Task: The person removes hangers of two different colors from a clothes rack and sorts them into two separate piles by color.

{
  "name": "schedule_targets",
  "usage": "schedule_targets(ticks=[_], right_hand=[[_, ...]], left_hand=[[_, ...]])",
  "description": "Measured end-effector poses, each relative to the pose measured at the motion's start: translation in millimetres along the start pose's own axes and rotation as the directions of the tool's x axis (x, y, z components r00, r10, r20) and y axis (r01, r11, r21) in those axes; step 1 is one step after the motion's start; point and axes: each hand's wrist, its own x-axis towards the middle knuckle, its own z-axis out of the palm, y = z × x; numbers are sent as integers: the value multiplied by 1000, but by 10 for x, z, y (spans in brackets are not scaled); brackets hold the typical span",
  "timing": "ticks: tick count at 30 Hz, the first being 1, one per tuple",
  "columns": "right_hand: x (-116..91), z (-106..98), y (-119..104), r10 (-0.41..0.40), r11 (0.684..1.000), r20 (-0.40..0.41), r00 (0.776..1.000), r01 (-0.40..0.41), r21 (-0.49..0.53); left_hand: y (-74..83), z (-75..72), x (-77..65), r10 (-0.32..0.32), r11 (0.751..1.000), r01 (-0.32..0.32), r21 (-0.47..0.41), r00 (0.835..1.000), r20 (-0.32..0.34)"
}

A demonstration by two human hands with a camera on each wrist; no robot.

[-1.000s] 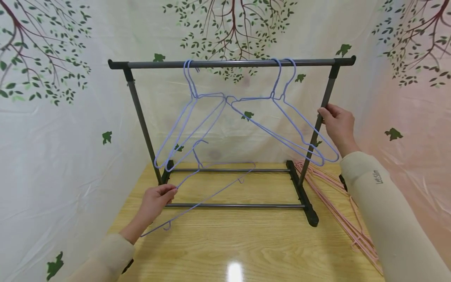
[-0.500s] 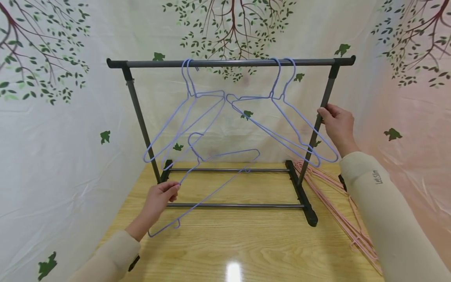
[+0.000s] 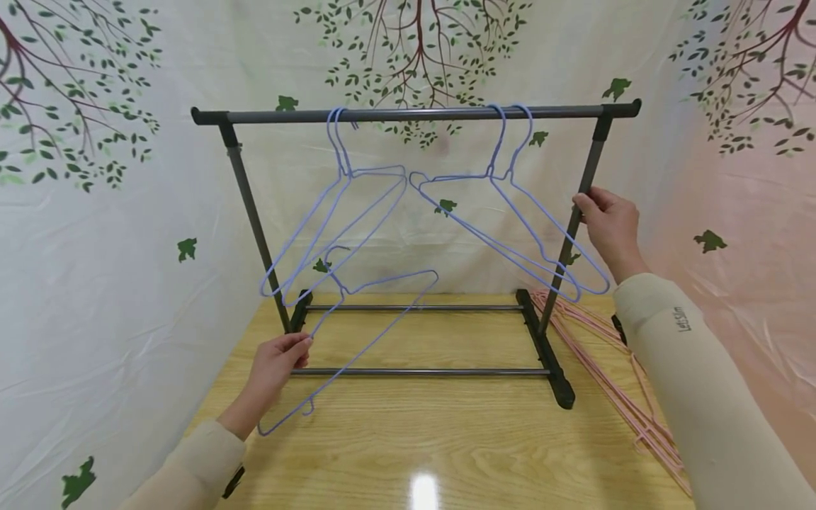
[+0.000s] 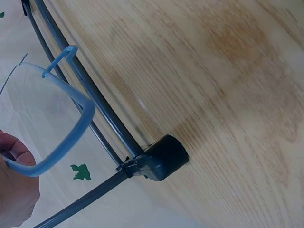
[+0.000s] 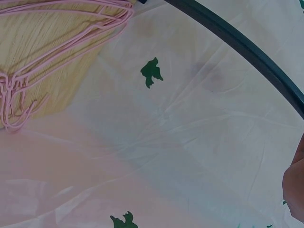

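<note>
My left hand (image 3: 270, 368) pinches one shoulder of a blue wire clothes hanger (image 3: 343, 289), low in front of the garment rack's left side. The hanger's hook points up, well below the rack's top rail (image 3: 414, 115), and its lower bar slants down to the left. In the left wrist view, the hanger's rounded end (image 4: 85, 118) curves out from my fingers. My right hand (image 3: 613, 230) grips the rack's right post (image 3: 593, 156) about halfway up. Two blue hangers (image 3: 344, 172) hang left on the rail, and two more (image 3: 491, 175) hang right of the middle.
The rack stands on a wooden table (image 3: 408, 432), its black right foot (image 3: 561, 386) toward me. Pink hangers (image 5: 61, 47) lie in a bundle on the table right of the rack. A leaf-patterned curtain (image 3: 127, 297) surrounds the table.
The held hanger rose and turned, then shifted left with my left hand. The left pair of hanging hangers swung to the left. My right hand keeps its grip on the post.
</note>
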Motion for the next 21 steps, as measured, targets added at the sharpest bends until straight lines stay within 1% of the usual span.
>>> schedule_targets(ticks=[4, 7, 10, 12, 15, 17, 18, 21], right_hand=[[8, 11, 3, -6, 1000, -2, 1000, 6, -5], [15, 17, 7, -10, 1000, -9, 1000, 10, -8], [15, 16, 12, -14, 1000, -14, 1000, 13, -17], [16, 13, 15, -14, 1000, -14, 1000, 14, -26], [14, 11, 11, -11, 1000, -11, 1000, 11, -29], [12, 11, 9, -12, 1000, -12, 1000, 12, -29], [10, 12, 7, -11, 1000, -13, 1000, 11, -24], [-1, 14, 2, -14, 1000, -17, 1000, 14, -19]], left_hand=[[-33, -6, 5, -11, 1000, 11, 18, 999, 47], [-65, 31, -3, -6, 1000, 4, 25, 996, 83], [-95, 79, -15, 4, 1000, -8, 27, 991, 137], [-105, 104, -23, 9, 1000, -14, 27, 984, 180], [-115, 137, -34, 10, 1000, -17, 26, 966, 258], [-112, 155, -46, 4, 1000, -14, 27, 949, 316], [-110, 164, -54, -2, 1000, -7, 24, 938, 345], [-120, 195, -70, -20, 999, 4, 38, 897, 442]])
